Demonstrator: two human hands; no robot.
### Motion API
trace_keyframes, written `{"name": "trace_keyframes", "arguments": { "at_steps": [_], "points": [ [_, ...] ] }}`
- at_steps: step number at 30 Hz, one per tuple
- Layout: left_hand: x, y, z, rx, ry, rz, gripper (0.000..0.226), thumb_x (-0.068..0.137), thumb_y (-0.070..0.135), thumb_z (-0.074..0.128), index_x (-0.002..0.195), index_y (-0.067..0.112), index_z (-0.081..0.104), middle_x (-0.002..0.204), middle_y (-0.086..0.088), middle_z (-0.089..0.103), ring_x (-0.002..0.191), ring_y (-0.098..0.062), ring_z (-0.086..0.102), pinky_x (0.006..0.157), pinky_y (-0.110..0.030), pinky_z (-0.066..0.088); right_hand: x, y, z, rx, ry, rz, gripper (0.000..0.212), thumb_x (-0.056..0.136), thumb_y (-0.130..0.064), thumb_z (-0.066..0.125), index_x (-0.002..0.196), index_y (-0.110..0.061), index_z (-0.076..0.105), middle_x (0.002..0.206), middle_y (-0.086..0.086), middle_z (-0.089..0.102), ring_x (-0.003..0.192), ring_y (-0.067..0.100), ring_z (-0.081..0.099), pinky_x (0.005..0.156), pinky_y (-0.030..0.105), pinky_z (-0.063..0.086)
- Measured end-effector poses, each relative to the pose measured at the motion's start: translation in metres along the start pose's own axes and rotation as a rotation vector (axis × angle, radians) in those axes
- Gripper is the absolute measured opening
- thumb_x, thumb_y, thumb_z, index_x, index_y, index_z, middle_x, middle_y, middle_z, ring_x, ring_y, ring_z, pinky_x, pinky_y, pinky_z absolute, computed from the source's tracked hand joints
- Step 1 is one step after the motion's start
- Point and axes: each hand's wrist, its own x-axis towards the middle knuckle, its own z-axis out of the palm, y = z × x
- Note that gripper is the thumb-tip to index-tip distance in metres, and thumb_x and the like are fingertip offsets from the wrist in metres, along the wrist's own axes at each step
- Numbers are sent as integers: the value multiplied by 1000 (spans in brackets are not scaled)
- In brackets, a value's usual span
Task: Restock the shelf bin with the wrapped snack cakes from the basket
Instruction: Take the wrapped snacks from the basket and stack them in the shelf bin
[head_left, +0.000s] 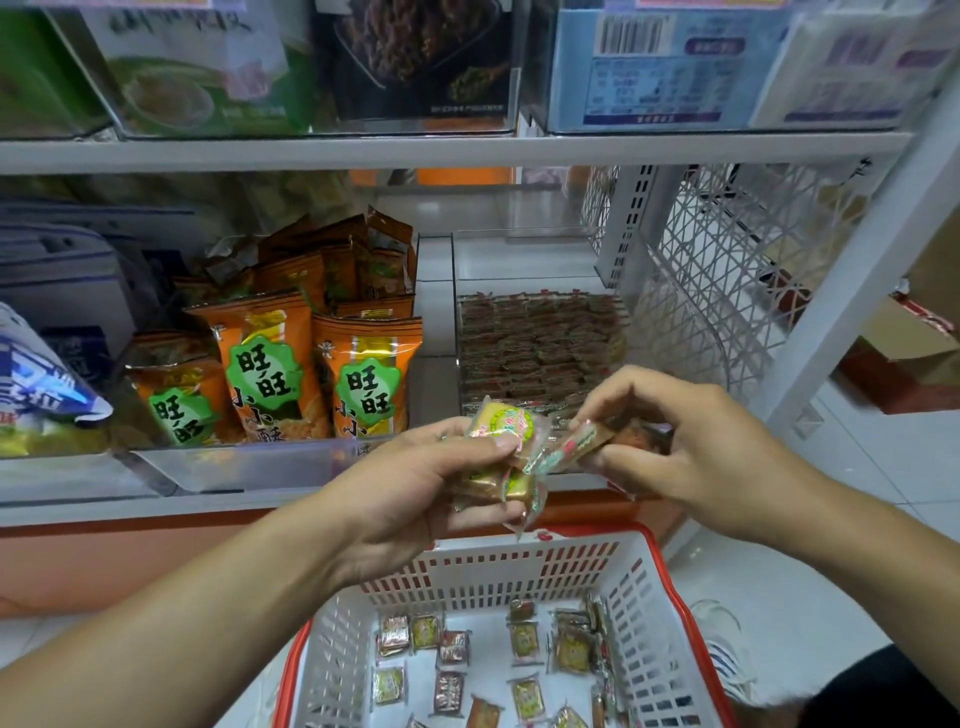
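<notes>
Snack cakes (501, 447), small, clear-wrapped, yellow-brown: left hand (415, 493) grips several, right hand (675, 447) pinches one.

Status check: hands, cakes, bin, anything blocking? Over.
Left hand grips a bunch of snack cakes; right hand pinches one cake. Shelf bin partly stocked, more cakes in basket. Path to bin open.

White shelf (363, 499): clear bin (540, 270) of small wrapped snack cakes (535, 343) at right, clear bin (234, 462) of orange snack bags (363, 374) beside it. Tiled floor (779, 571) below carries white basket (639, 613), red rim.
</notes>
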Motion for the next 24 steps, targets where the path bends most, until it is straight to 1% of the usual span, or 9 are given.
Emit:
{"name": "trace_keyframes", "arguments": {
  "at_steps": [3, 5, 6, 10, 12, 15, 17, 21, 24],
  "points": [
    [0, -3, -1, 136, 38, 68, 40, 72, 15, 85, 107, 6, 68, 104, -30, 74, 79, -31, 74, 59, -27, 63, 0, -6, -2, 419, -45, 100, 17, 87, -19, 78, 101, -22, 69, 87, 5, 73, 61, 12, 64, 57, 32, 52],
    [0, -6, -2, 236, 31, 109, 38, 70, 18, 88, 103, 9, 70, 98, -28, 76, 79, -30, 75, 64, -28, 62, -1, -11, 3, 662, -98, 217, 24, 87, -19, 76, 107, -11, 67, 78, 22, 67, 50, 20, 57, 45, 28, 48],
    [0, -7, -2, 279, 16, 129, 34, 69, 19, 89, 98, 11, 72, 97, -27, 76, 80, -30, 75, 66, -29, 62, -2, -14, 8, 704, -95, 286, 27, 85, -20, 76, 108, -10, 67, 72, 21, 64, 46, 19, 53, 41, 25, 45],
    [-1, -11, -3, 382, -32, 184, 28, 67, 25, 91, 89, 18, 77, 97, -23, 78, 84, -31, 77, 72, -31, 62, -3, -23, 23, 647, -71, 476, 17, 83, -25, 78, 98, -17, 75, 68, 13, 68, 43, 15, 53, 35, 18, 36],
    [0, -11, -5, 412, -37, 179, 34, 67, 30, 92, 93, 15, 77, 99, -21, 78, 88, -32, 77, 74, -32, 62, -5, -24, 26, 662, -76, 490, 16, 84, -26, 78, 98, -18, 76, 65, 5, 69, 38, 7, 51, 34, 17, 34],
    [-1, -12, -6, 432, -39, 159, 47, 71, 40, 90, 102, 10, 74, 101, -20, 78, 91, -34, 76, 81, -38, 62, -6, -23, 29, 641, -81, 481, 21, 80, -32, 80, 98, -20, 77, 65, 6, 69, 39, 8, 46, 36, 18, 35],
    [-1, -12, -5, 451, -25, 151, 45, 73, 44, 88, 101, 10, 76, 101, -19, 78, 91, -33, 76, 84, -42, 62, -6, -22, 30, 614, -92, 462, 27, 77, -37, 80, 99, -22, 78, 69, 7, 71, 42, 10, 48, 37, 19, 37],
    [1, -13, -4, 415, 0, 121, 46, 77, 39, 85, 103, 2, 74, 99, -21, 78, 85, -31, 74, 84, -41, 63, -5, -17, 19, 702, -196, 469, 37, 71, -30, 84, 106, -22, 77, 77, 11, 71, 56, 15, 58, 50, 21, 47],
    [3, -12, -3, 379, 11, 84, 48, 81, 34, 82, 109, -3, 73, 101, -22, 77, 83, -30, 73, 78, -35, 64, -2, -12, 0, 692, -82, 448, 60, 58, -22, 89, 115, -15, 70, 96, 12, 77, 78, 24, 73, 64, 23, 56]
  ]
}}
